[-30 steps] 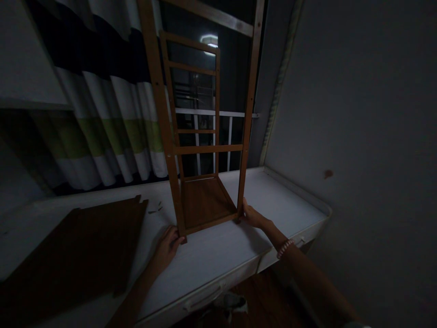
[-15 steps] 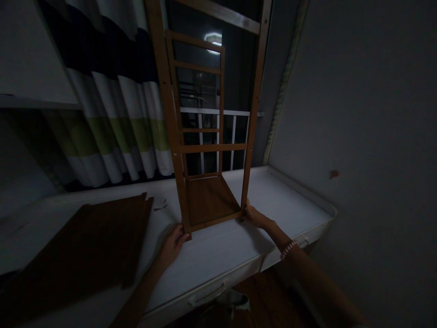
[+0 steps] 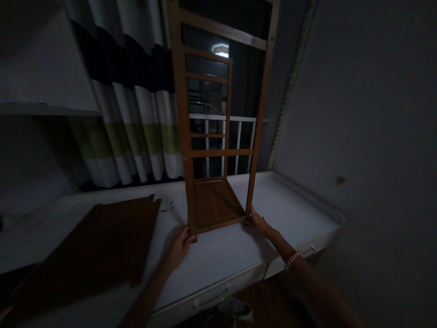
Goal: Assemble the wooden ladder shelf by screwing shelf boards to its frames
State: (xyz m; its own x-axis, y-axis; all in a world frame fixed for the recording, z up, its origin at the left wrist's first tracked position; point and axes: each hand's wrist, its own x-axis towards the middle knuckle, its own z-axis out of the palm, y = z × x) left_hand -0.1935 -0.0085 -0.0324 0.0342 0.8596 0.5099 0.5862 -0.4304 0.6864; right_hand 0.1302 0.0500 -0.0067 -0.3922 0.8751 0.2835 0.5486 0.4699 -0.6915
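A tall wooden shelf frame [image 3: 220, 152] stands upright on the white desk [image 3: 218, 264], with a brown bottom panel [image 3: 218, 200] and open sides crossed by rails. My left hand [image 3: 179, 243] is closed at the foot of its near left post, fingers curled against the wood. At the near right post's foot, my right hand [image 3: 257, 223] grips the frame, its fingertips partly hidden behind the post. A beaded bracelet [image 3: 292, 259] circles my right wrist. The top of the frame runs out of view.
Dark brown wooden panels [image 3: 92, 246] lie on the desk at the left, with a few small pieces [image 3: 168, 207] beside them. Behind are a striped curtain [image 3: 143, 114] and a dark window with white bars [image 3: 239, 141]. A wall [image 3: 368, 150] rises at the right.
The whole scene has shifted slightly right and down in view. Both hands keep their places at the feet of the frame, which still stands on the desk.
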